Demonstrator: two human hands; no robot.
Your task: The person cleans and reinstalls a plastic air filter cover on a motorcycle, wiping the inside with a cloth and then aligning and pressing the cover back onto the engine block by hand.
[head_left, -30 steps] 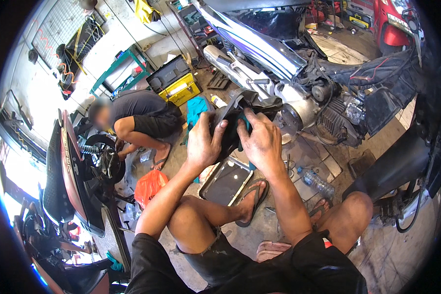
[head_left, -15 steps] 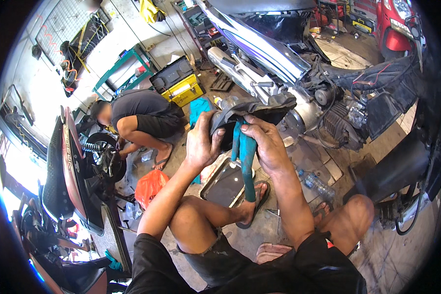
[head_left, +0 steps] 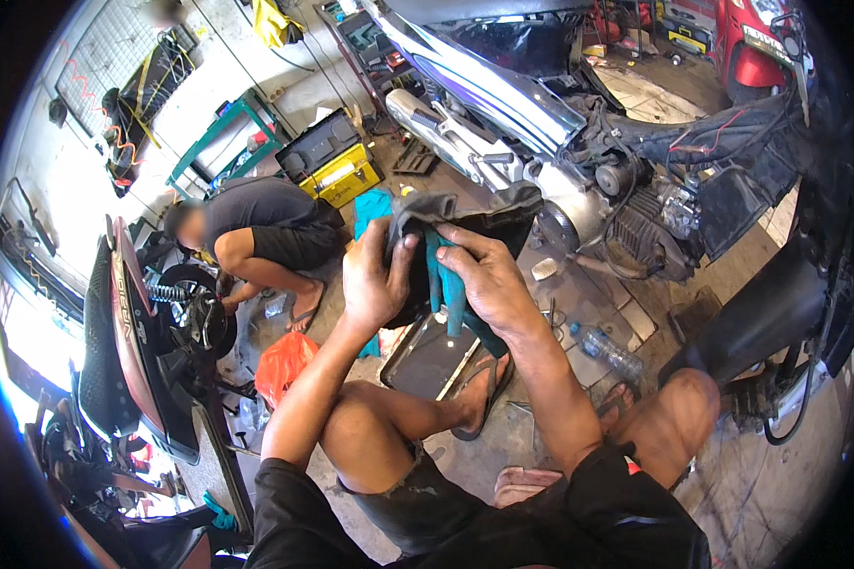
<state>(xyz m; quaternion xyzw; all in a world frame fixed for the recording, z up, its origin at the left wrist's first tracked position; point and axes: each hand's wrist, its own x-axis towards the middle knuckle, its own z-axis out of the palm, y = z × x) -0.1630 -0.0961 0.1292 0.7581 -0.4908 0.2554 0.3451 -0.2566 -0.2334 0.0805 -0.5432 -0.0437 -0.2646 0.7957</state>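
Both hands are raised in front of my chest around a crumpled dark grey cloth [head_left: 503, 214] with teal parts. My left hand [head_left: 374, 289] pinches its left side between thumb and fingers. My right hand [head_left: 489, 284] grips it near the middle, where a teal strip [head_left: 449, 289] hangs beside the thumb. More teal fabric [head_left: 372, 211] shows beyond my left hand. Whether the teal and the grey are one piece, I cannot tell. Below the cloth, a shallow black tray [head_left: 427, 360] lies on the floor, partly hidden.
A partly stripped motorcycle [head_left: 541, 190] stands ahead right. At left, a person [head_left: 256, 223] squats by another motorcycle [head_left: 128, 332]. A yellow toolbox [head_left: 346, 177] stands behind that person. An orange plastic bag [head_left: 283, 365] and a clear bottle [head_left: 605, 351] are on the floor.
Both hands have come slightly lower and nearer with the cloth. Its dark part has folded and now hangs down more, and the teal strip has shifted left.
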